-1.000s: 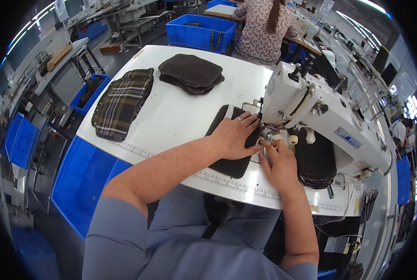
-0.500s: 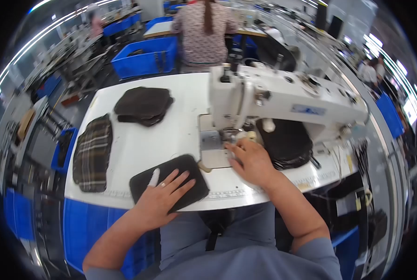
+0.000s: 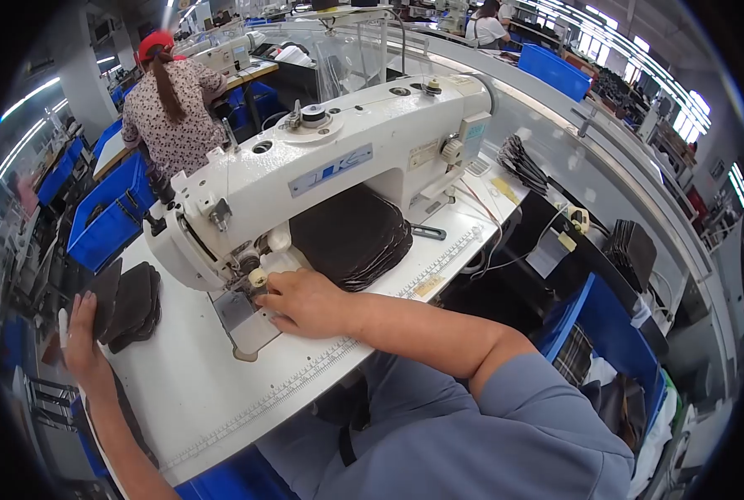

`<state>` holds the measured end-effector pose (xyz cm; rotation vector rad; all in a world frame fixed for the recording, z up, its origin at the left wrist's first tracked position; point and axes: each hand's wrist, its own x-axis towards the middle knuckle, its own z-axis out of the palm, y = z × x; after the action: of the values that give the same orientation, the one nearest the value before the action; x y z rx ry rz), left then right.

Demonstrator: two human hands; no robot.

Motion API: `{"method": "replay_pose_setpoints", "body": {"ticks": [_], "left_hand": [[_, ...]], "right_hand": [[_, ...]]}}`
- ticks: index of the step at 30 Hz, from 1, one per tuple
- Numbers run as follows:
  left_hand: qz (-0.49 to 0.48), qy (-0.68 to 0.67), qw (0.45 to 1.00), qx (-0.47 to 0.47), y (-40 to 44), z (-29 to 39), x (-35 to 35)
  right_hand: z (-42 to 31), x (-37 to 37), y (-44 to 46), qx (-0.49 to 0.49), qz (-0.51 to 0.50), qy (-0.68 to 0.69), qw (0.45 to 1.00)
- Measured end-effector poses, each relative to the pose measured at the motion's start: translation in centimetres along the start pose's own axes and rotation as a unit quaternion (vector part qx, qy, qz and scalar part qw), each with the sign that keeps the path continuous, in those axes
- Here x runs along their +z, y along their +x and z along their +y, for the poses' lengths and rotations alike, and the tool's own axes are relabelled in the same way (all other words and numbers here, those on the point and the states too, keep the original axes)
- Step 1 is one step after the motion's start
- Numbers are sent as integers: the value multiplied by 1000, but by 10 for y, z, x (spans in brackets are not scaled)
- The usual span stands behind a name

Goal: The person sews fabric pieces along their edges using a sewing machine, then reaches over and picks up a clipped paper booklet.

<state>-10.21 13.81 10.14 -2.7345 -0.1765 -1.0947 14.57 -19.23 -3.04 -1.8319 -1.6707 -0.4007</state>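
Note:
My left hand [image 3: 88, 354], one finger wrapped in white, grips a dark fabric piece [image 3: 103, 293] by its left edge. That piece is tilted against a small stack of similar dark pieces [image 3: 140, 308] at the table's left end. My right hand [image 3: 309, 304] is beside the needle area of a white sewing machine [image 3: 330, 162]. Its fingers are curled together at the presser foot, and anything between them is hidden. Under the machine's arm sits a thick stack of dark rounded pieces [image 3: 351, 237], just behind my right hand.
A ruler strip [image 3: 305, 371] runs along the white table's front edge. A small dark tool [image 3: 428, 232] lies right of the thick stack. Blue bins [image 3: 109, 212] stand at left, and another blue bin [image 3: 605, 333] holds fabric at right. A person [image 3: 167, 112] sits ahead.
My left hand has moved to the far left with the dark piece, beside the small stack. My right hand stays by the needle. The view has turned to the right.

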Motion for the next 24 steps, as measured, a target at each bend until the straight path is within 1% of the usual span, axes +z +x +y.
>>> {"method": "replay_pose_setpoints", "body": {"ticks": [2,4,5,6,7,9,10,12,14,16,18,19,24], "left_hand": [[-48,-13,999,-23,0,-3,29],[-43,7,999,-32,-15,7,56],[-68,-142,983,-94,-23,18,62],[-96,-288,940,-153,-25,32,64],[-101,-290,939,-153,-21,51,61],[-65,-292,942,-150,-7,100,36],[-65,-291,941,-158,3,124,17],[-175,-356,911,-115,24,173,-29],[-139,-378,915,-23,37,227,-61],[-142,-429,889,78,51,260,-87],[-55,-476,851,215,71,276,-85],[-32,-491,834,250,76,282,-82],[-50,-519,825,220,66,314,-82]], "right_hand": [[0,0,0,-4,4,-6,1000],[-2,-2,1,22,-26,24,999],[0,-3,3,24,-23,21,999],[1,-4,4,15,-19,19,1000],[0,-3,2,7,-19,20,1000],[0,-1,2,5,-17,24,1000],[1,-1,3,1,-12,24,1000],[1,-1,3,-1,-18,29,999],[1,-2,3,-3,-27,36,999],[0,-4,3,-3,-6,17,1000],[1,-2,2,-7,7,31,999],[2,-2,3,-4,5,35,999],[2,-1,2,8,-6,43,999]]}}
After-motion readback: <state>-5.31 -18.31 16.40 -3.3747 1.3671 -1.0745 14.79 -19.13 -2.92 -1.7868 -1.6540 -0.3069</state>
